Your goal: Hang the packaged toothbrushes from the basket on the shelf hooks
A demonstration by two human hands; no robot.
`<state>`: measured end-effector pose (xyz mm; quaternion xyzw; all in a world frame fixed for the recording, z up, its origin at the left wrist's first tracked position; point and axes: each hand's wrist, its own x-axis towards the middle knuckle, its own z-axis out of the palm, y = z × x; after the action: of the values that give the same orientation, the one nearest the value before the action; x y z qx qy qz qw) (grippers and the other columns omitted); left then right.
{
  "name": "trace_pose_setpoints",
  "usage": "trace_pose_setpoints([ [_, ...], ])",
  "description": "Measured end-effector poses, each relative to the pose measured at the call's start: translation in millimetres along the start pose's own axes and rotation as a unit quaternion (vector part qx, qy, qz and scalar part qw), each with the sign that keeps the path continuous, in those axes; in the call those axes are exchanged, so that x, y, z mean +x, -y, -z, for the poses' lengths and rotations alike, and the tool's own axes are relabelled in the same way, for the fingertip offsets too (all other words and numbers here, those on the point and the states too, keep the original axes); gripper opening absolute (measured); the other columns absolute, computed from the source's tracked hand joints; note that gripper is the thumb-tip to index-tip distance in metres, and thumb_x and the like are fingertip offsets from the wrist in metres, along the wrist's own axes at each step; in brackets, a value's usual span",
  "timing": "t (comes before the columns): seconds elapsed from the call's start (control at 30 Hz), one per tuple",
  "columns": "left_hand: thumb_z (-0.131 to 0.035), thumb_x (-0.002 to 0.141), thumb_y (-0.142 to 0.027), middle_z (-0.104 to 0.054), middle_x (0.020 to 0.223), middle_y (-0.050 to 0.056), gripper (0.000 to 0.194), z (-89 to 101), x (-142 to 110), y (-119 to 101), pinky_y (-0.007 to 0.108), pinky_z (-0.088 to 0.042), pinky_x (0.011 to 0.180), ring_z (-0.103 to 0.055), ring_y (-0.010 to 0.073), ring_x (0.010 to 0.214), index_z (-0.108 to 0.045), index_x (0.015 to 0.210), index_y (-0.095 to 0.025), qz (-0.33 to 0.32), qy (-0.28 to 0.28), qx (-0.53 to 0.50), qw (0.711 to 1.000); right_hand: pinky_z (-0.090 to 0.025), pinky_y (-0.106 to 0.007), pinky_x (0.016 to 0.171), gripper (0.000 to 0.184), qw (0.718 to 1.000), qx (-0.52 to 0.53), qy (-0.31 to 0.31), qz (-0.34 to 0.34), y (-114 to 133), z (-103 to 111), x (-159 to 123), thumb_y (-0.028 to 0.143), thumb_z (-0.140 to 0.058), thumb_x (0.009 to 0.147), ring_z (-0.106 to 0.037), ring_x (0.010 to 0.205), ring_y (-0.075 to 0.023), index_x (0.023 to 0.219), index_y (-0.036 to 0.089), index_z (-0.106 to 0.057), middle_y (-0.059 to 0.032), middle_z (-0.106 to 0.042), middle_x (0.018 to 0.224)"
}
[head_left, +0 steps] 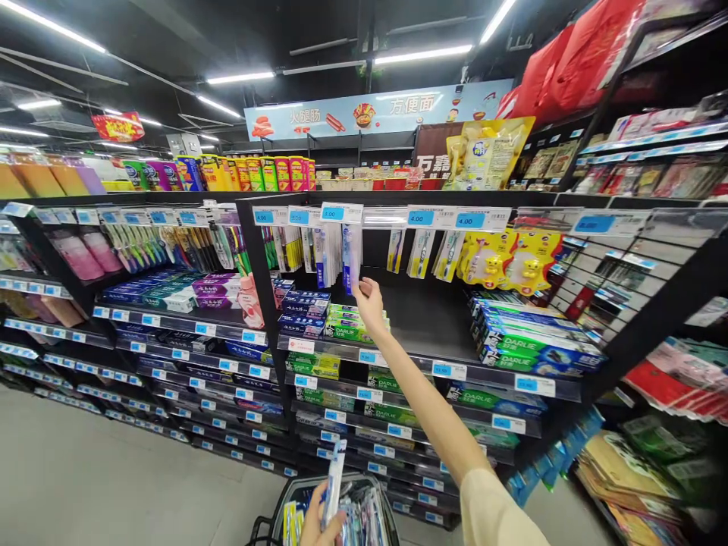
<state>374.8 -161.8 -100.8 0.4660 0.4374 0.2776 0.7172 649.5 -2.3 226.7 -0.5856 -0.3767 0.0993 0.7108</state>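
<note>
My right hand (371,307) reaches up to the hooks below the upper shelf. Its fingers are closed at the lower end of a hanging packaged toothbrush (351,254) with a blue and white wrapper. More packs in similar wrapping (321,262) hang just to the left. Low in front of me, my left hand (319,523) grips a white and blue toothbrush pack (335,478), held nearly upright; whether several are stacked there I cannot tell. Beneath and beside that hand is a dark shopping basket (392,523) filled with many packaged toothbrushes (364,523).
Toothpaste boxes (512,341) lie stacked on the shelf to the right, with green boxes (346,330) below my right hand. Yellow carded packs (512,258) hang further right. A black shelf post (265,303) stands to the left. Goods on a low stand (631,485) are at lower right.
</note>
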Motion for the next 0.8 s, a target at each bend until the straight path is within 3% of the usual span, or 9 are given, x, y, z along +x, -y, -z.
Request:
trace_pose_setpoints([
  [0.07, -0.081, 0.059, -0.075, -0.063, 0.073, -0.003, 0.098, 0.5, -2.3, -10.1, 0.027, -0.042, 0.045, -0.050, 0.0124, 0.043, -0.047, 0.136, -0.025, -0.023, -0.031, 0.004, 0.999, -0.043, -0.044, 0.112, 0.048, 0.999, -0.025, -0.016, 0.027, -1.6, 12.1, -25.1, 0.041, -0.062, 0.088, -0.054, 0.132, -0.0244, 0.130, 0.020, -0.053, -0.0145, -0.058, 0.142],
  [0.13, -0.079, 0.064, -0.074, -0.065, 0.075, -0.002, 0.101, 0.2, -7.1, -28.6, 0.025, -0.041, 0.044, -0.054, 0.0146, 0.047, -0.041, 0.142, -0.023, -0.058, -0.060, 0.019, 0.996, -0.047, -0.042, 0.106, 0.042, 0.998, -0.040, 0.031, 0.043, -1.5, 27.6, -52.1, 0.040, -0.060, 0.088, -0.057, 0.125, -0.0237, 0.125, 0.020, -0.057, -0.0133, -0.061, 0.137],
  [0.23, -0.077, 0.073, -0.064, -0.067, 0.074, -0.001, 0.091, -4.6, -18.6, -70.1, 0.025, -0.047, 0.048, -0.061, 0.0173, 0.054, -0.041, 0.144, -0.020, -0.111, -0.075, 0.057, 0.989, -0.054, -0.035, 0.089, 0.033, 0.957, -0.070, 0.280, 0.027, 1.3, 56.6, -89.7, 0.043, -0.058, 0.092, -0.067, 0.102, -0.0207, 0.117, 0.021, -0.063, -0.0080, -0.072, 0.115],
  [0.33, -0.075, 0.080, -0.051, -0.068, 0.076, -0.002, 0.080, -14.9, -26.8, -113.2, 0.024, -0.048, 0.046, -0.059, 0.0138, 0.046, -0.040, 0.144, -0.019, -0.140, -0.076, 0.065, 0.985, -0.053, -0.030, 0.078, 0.035, 0.785, -0.155, 0.600, -0.002, 4.7, 84.5, -119.2, 0.046, -0.067, 0.087, -0.069, 0.085, -0.0190, 0.113, 0.022, -0.070, -0.0042, -0.076, 0.100],
  [0.4, -0.073, 0.083, -0.044, -0.068, 0.079, -0.002, 0.079, -23.2, -26.5, -133.0, 0.024, -0.050, 0.044, -0.058, 0.0130, 0.044, -0.035, 0.146, -0.018, -0.157, -0.069, 0.038, 0.984, -0.051, -0.028, 0.072, 0.037, 0.688, -0.235, 0.687, -0.012, 4.9, 96.2, -134.2, 0.046, -0.072, 0.084, -0.069, 0.082, -0.0202, 0.111, 0.021, -0.073, -0.0059, -0.077, 0.097],
  [0.5, -0.069, 0.088, -0.039, -0.069, 0.082, -0.001, 0.077, -35.1, -21.8, -142.7, 0.027, -0.057, 0.053, -0.066, 0.0152, 0.053, -0.029, 0.150, -0.018, -0.182, -0.063, -0.013, 0.981, -0.048, -0.028, 0.071, 0.034, 0.653, -0.335, 0.679, 0.004, 1.3, 100.1, -151.6, 0.046, -0.067, 0.089, -0.068, 0.087, -0.0234, 0.109, 0.019, -0.073, -0.0093, -0.076, 0.097],
  [0.6, -0.062, 0.095, -0.039, -0.073, 0.095, 0.005, 0.073, -43.0, -21.1, -133.6, 0.037, -0.062, 0.081, -0.074, 0.0205, 0.080, -0.025, 0.154, -0.018, -0.228, -0.030, -0.026, 0.973, -0.045, -0.028, 0.068, 0.031, 0.641, -0.362, 0.676, 0.018, -3.6, 92.7, -163.3, 0.048, -0.065, 0.091, -0.067, 0.081, -0.0226, 0.097, 0.018, -0.073, -0.0082, -0.074, 0.088],
  [0.7, -0.059, 0.098, -0.042, -0.071, 0.125, 0.015, 0.072, -44.2, -25.7, -116.9, 0.044, -0.049, 0.109, -0.068, 0.0267, 0.118, -0.026, 0.157, -0.018, -0.257, -0.014, -0.015, 0.966, -0.043, -0.026, 0.064, 0.029, 0.632, -0.344, 0.694, 0.030, -8.9, 82.0, -171.3, 0.046, -0.068, 0.090, -0.066, 0.074, -0.0198, 0.091, 0.018, -0.072, -0.0058, -0.074, 0.083],
  [0.8, -0.062, 0.096, -0.048, -0.066, 0.136, 0.017, 0.079, -40.4, -30.7, -104.1, 0.047, -0.039, 0.119, -0.058, 0.0295, 0.134, -0.024, 0.159, -0.018, -0.230, -0.021, -0.049, 0.972, -0.040, -0.025, 0.059, 0.025, 0.632, -0.331, 0.699, 0.048, -16.9, 72.2, -180.2, 0.045, -0.072, 0.086, -0.063, 0.065, -0.0176, 0.085, 0.019, -0.072, -0.0026, -0.073, 0.074],
])
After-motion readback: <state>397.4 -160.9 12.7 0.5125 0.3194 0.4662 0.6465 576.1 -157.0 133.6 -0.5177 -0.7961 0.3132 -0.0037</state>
